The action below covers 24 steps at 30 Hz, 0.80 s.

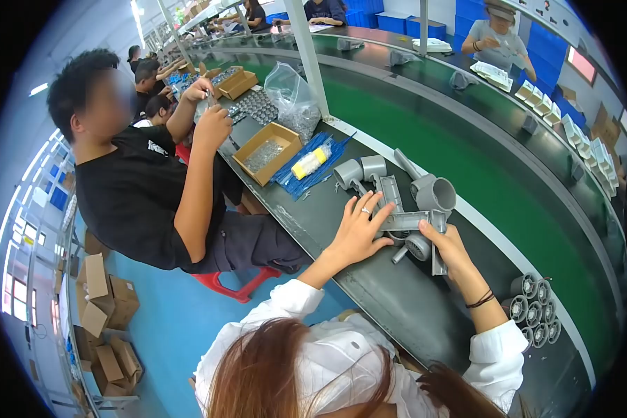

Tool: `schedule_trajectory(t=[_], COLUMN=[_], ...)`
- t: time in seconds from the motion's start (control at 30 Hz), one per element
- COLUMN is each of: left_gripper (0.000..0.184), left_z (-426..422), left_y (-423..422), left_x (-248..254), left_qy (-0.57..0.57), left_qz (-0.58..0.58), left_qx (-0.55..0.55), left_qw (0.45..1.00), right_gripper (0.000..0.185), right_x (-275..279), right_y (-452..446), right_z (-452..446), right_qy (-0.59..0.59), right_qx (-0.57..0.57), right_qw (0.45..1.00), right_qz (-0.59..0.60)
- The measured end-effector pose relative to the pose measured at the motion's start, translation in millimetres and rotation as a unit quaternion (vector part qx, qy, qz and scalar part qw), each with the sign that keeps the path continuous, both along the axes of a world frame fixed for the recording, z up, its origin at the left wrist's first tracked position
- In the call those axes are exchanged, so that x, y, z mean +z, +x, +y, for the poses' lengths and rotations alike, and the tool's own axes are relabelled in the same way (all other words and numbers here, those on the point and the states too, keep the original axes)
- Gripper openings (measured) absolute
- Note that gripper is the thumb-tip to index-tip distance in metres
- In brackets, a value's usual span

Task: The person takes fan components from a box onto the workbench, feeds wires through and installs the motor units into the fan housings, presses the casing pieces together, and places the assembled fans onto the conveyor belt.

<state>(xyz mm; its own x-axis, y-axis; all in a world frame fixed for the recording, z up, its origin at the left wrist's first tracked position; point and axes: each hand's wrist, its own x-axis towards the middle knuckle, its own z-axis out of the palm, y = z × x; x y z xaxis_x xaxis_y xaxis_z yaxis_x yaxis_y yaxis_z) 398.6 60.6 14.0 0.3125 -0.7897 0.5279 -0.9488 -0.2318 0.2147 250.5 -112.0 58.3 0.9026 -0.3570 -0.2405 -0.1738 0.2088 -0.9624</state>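
A pile of grey plastic housings, shaped like hair dryer shells with round barrels and handles, lies on the dark bench before me. My left hand [359,231] rests at the near left side of the pile, fingers spread, the fingertips touching or just over a handle piece [405,221]. My right hand [450,249] grips an upright grey handle shell [438,243], thumb on its top; the other fingers are mostly hidden. Behind it stands a wide round barrel [437,195]. A smaller ribbed barrel [417,246] sits between the hands.
Round grey motor-like parts [533,311] stand grouped at right. Blue wires with a yellow-white bundle [311,162], a cardboard tray [247,161] and a bag of small parts [296,104] lie to the left. A co-worker [146,174] sits there. Beyond the bench runs a green conveyor [425,132].
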Motion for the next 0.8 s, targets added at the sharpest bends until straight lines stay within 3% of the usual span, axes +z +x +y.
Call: schedule_trajectory(t=[0.2, 0.4, 0.8], left_gripper=[0.099, 0.098, 0.099], left_z=[-2, 3, 19], left_y=[-10, -22, -32], left_x=[7, 4, -16], left_qy=[0.02, 0.009, 0.028], left_qz=[0.02, 0.021, -0.013], left_qx=[0.005, 0.019, 0.016], left_qw=[1.0, 1.0, 0.999], right_gripper=[0.035, 0.053, 0.052], right_x=[1, -12, -16], right_y=[-12, -28, -58], right_z=[-4, 5, 7], right_qy=[0.003, 0.024, -0.027], right_qx=[0.01, -0.109, -0.136], right_qw=[0.999, 0.992, 0.99], right_qz=[0.03, -0.051, -0.035])
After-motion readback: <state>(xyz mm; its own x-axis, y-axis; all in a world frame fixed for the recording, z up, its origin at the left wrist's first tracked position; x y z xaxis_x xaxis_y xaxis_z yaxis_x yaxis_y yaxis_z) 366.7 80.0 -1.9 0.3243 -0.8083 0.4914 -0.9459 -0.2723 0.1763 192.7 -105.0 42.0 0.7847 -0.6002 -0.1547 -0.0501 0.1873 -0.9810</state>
